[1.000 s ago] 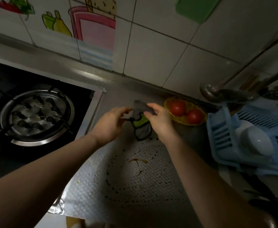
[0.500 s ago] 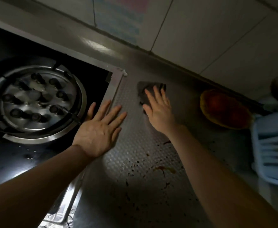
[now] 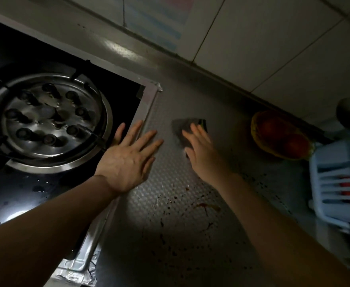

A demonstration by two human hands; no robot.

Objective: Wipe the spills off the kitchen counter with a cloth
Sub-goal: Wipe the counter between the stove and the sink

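A small grey cloth with a dark, green-edged corner lies flat on the textured metal counter. My right hand presses on it with fingers spread; the palm covers the cloth's near part. My left hand rests flat and open on the counter at the stove's edge, holding nothing. Brown-red spills and many small dark spots spread over the counter nearer to me than the cloth, in the lit patch and to the right.
A black gas stove with a steel burner ring fills the left. A yellow basket of tomatoes sits at the back right, beside a light blue dish rack. The tiled wall runs along the back.
One second ago both hands held the cloth up. Then the right hand laid it flat on the counter and the left went down at the stove edge. Since then the hands have barely moved.
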